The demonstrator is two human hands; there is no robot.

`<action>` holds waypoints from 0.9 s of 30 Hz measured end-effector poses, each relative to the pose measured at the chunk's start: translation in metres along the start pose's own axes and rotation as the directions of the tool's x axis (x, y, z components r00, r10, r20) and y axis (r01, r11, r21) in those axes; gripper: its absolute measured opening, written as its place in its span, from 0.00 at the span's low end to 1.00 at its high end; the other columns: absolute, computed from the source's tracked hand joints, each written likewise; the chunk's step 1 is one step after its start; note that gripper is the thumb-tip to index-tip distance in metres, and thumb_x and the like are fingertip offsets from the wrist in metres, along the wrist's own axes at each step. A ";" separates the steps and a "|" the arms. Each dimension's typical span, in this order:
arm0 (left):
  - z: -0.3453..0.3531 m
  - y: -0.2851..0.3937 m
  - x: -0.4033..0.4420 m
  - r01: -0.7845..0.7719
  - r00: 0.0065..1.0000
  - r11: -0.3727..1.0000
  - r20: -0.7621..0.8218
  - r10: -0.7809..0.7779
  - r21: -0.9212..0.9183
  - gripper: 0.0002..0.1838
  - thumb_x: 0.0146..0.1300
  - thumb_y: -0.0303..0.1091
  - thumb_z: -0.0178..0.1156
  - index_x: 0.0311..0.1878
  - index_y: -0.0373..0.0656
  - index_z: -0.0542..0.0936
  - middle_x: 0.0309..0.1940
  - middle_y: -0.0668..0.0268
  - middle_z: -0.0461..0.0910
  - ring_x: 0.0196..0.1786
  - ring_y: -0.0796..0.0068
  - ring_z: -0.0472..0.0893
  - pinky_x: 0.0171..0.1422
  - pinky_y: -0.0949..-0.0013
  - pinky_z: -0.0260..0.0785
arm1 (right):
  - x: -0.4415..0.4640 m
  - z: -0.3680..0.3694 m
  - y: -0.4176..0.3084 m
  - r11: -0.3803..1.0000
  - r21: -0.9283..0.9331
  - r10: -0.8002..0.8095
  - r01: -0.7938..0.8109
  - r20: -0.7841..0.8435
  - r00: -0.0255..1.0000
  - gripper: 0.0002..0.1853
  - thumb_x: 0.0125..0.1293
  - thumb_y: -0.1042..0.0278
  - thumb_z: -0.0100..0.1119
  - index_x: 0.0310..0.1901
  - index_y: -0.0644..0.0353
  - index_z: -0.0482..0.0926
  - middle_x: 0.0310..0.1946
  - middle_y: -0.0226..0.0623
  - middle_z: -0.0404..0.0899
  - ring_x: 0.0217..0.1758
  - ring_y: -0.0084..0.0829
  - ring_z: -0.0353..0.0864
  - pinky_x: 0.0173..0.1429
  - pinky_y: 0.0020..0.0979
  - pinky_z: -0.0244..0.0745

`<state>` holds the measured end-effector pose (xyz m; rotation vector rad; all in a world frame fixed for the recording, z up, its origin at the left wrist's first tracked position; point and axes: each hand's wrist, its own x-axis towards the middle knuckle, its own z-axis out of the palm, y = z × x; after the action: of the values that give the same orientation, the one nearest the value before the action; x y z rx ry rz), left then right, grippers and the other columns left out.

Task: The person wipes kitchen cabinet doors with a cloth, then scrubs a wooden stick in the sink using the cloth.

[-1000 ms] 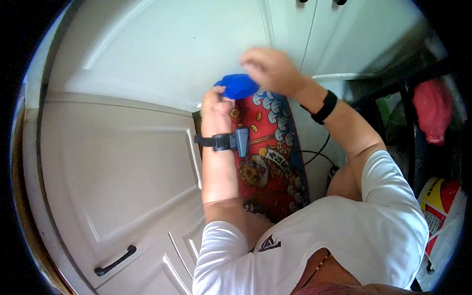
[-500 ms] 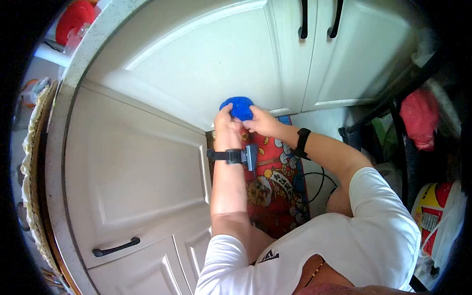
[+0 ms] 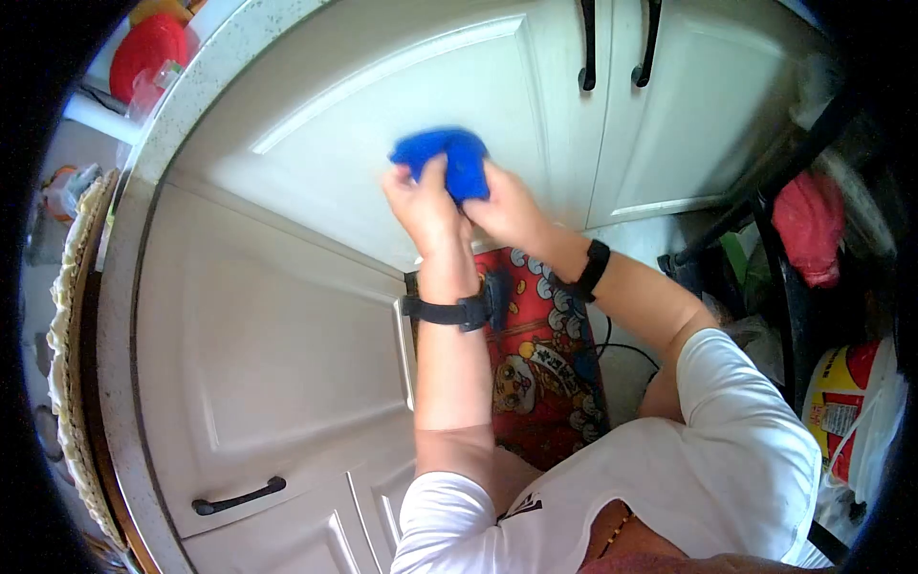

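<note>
a red patterned mat (image 3: pixel 535 320) lies well apart from a red-and-yellow labelled bucket (image 3: pixel 845 411).

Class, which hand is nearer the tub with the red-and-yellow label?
Right. In the picture, the right hand is up and left of the tub; the left hand is farther left.

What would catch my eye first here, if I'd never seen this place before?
Probably the bright blue cloth, held near the middle of the view between the left hand and the right hand, in front of a pale cabinet door. Next comes the red patterned mat on the floor below, then a round red object at the upper left, beyond the counter edge.
</note>
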<state>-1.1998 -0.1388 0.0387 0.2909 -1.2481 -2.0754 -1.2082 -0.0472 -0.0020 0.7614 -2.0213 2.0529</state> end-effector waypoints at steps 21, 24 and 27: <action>0.018 0.037 -0.048 0.100 0.887 0.986 0.436 -0.150 0.135 0.23 0.62 0.23 0.60 0.61 0.38 0.67 0.51 0.60 0.74 0.51 0.73 0.74 0.56 0.68 0.69 | 0.013 -0.063 -0.045 0.972 0.041 0.220 -0.232 0.195 0.956 0.21 0.66 0.52 0.57 0.51 0.60 0.76 0.42 0.43 0.82 0.39 0.39 0.83 0.39 0.39 0.79; 0.042 0.045 -0.056 -0.181 0.873 0.974 0.479 0.094 0.138 0.22 0.63 0.26 0.63 0.60 0.36 0.71 0.50 0.64 0.74 0.49 0.76 0.73 0.54 0.72 0.69 | 0.015 -0.084 -0.084 0.777 -0.597 -0.200 0.197 0.063 0.978 0.23 0.57 0.52 0.64 0.46 0.63 0.75 0.32 0.52 0.80 0.30 0.53 0.80 0.33 0.45 0.76; 0.060 0.045 -0.051 -0.515 0.784 0.840 0.489 0.382 0.171 0.23 0.62 0.28 0.64 0.59 0.35 0.72 0.46 0.64 0.77 0.39 0.78 0.74 0.41 0.74 0.70 | 0.018 -0.099 -0.117 0.690 -0.682 -0.435 0.242 -0.125 0.892 0.24 0.53 0.59 0.67 0.47 0.65 0.73 0.36 0.53 0.78 0.36 0.53 0.80 0.39 0.45 0.77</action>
<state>-1.1725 -0.0771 0.0999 -0.3520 -1.7065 -1.5665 -1.1940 0.0535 0.1147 0.5953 -2.0229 1.0455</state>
